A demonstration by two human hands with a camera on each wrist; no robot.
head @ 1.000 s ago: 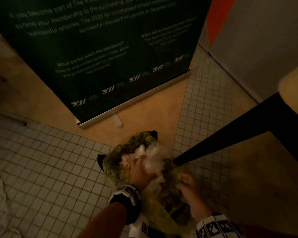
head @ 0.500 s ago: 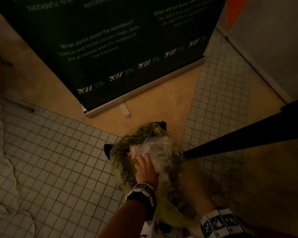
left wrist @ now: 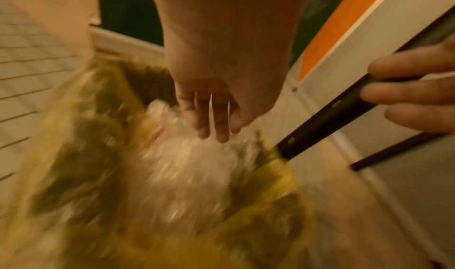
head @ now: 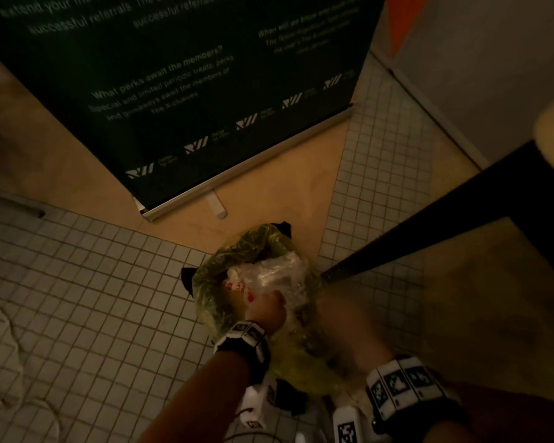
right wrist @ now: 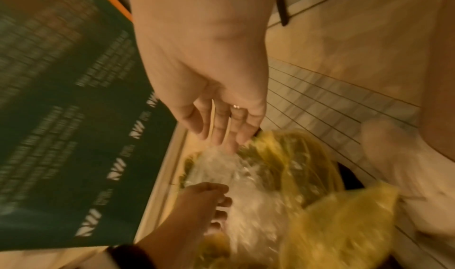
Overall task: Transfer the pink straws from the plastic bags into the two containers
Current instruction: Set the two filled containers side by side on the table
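A wad of crumpled clear plastic bags (head: 275, 273) lies in the mouth of a bin lined with a yellow-green bag (head: 224, 260). My left hand (head: 266, 310) presses down on the wad; the left wrist view shows its fingers (left wrist: 211, 117) fairly straight on the clear plastic (left wrist: 187, 172). My right hand (head: 343, 330) is motion-blurred just right of the bin. In the right wrist view it (right wrist: 221, 129) hovers over the liner (right wrist: 339, 224) with straight fingers, holding nothing. No pink straws or containers are in view.
A dark green roll-up banner (head: 205, 91) stands on the floor beyond the bin, its metal base bar (head: 243, 180) close by. A black table leg (head: 429, 231) slants in from the right, ending next to the bin. Small square tiles (head: 77, 282) cover the floor to the left.
My right hand has let go of the liner's rim and drawn back toward me, now blurred. My left hand has pushed the clear plastic lower into the bin.
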